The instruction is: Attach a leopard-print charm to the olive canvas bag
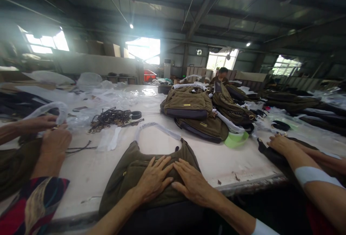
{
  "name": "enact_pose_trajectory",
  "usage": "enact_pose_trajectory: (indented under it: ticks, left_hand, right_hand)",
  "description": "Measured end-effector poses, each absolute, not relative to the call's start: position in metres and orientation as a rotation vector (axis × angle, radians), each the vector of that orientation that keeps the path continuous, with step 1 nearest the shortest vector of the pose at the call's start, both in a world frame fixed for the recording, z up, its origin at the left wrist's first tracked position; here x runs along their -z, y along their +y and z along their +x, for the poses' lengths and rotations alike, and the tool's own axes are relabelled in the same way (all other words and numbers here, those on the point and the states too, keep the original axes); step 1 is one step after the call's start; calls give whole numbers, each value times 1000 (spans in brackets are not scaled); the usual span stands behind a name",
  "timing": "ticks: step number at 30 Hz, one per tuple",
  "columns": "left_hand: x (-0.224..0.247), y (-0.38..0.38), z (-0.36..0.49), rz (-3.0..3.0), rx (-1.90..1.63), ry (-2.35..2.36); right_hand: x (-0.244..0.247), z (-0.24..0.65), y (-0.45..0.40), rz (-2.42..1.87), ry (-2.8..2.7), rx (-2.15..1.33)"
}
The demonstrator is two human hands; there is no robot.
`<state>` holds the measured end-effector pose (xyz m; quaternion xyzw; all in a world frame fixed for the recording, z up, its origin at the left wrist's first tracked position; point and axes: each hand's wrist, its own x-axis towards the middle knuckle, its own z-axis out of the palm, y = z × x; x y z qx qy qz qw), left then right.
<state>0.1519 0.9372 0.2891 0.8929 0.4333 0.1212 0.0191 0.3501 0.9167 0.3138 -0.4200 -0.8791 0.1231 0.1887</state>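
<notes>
An olive-green handbag (119, 177) lies on the white table in front of me, its dark bottom panel toward my body. Both my hands rest flat on its front, fingertips nearly meeting at the middle. My left hand (154, 177) has its fingers stretched out over the upper front. My right hand (190, 181) lies beside it, fingers extended and pointing up to the left. Beyond the hands, the bag's handle (159, 127), wrapped in whitish plastic, arches away across the table. A small gold zipper pull (124, 173) shows at the left of the bag.
Several finished-looking olive bags (189, 101) are piled ahead. Dark cords and chains (110, 119) lie by a black strap roll (136, 114). A light-green band (236, 139) sits right. Co-workers' hands handle bags at left (55, 137) and right (283, 145); another person (222, 74) is behind the pile.
</notes>
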Motion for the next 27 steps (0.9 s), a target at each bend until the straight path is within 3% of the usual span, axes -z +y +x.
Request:
enact_pose_trajectory:
  ticks: [4,7,11,18,22,25,27]
  left_hand:
    - [-288,934,148,2778,-418,1344]
    - [-295,931,148,2763,-442,1343]
    - [-294,932,147,2720,-499,1331]
    - [-291,932,147,2612,-598,1305]
    - [-305,946,144,2448,-825,1237]
    - [-324,986,117,2220,-1073,1480]
    - [-334,1024,86,2035,-1054,1951]
  right_hand:
    - [-332,357,966,-1132,-2340,-311]
    - [-337,354,1029,-1401,-2155,-140]
    - [-315,342,1091,-1775,-2120,-201]
    - [-288,343,1116,-1955,-2011,-179]
    - [-289,346,1117,-1939,-2057,-196]
    - [-286,344,1116,-1749,-2085,-108]
    - [-280,342,1116,-1538,-2035,27]
